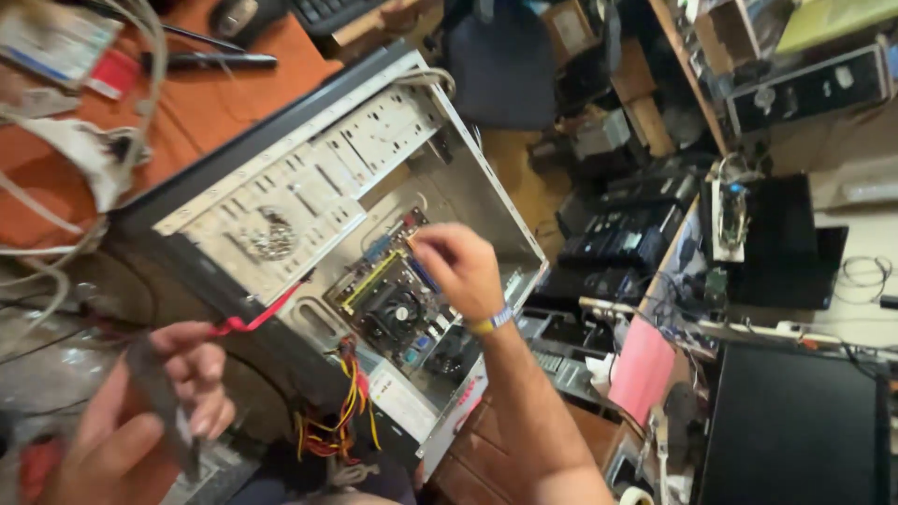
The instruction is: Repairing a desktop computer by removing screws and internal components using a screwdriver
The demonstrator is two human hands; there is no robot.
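Open computer case (309,187) — long axis diagonal, right hand (458,266) inside

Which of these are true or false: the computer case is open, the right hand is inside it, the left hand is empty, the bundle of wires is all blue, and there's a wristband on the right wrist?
1. The computer case is open. True.
2. The right hand reaches inside it. True: it is over the motherboard.
3. The left hand is empty. False: it holds a dark flat part, too blurred to identify.
4. The wire bundle is all blue. False: it is red, yellow and orange.
5. A wristband sits on the right wrist. True.
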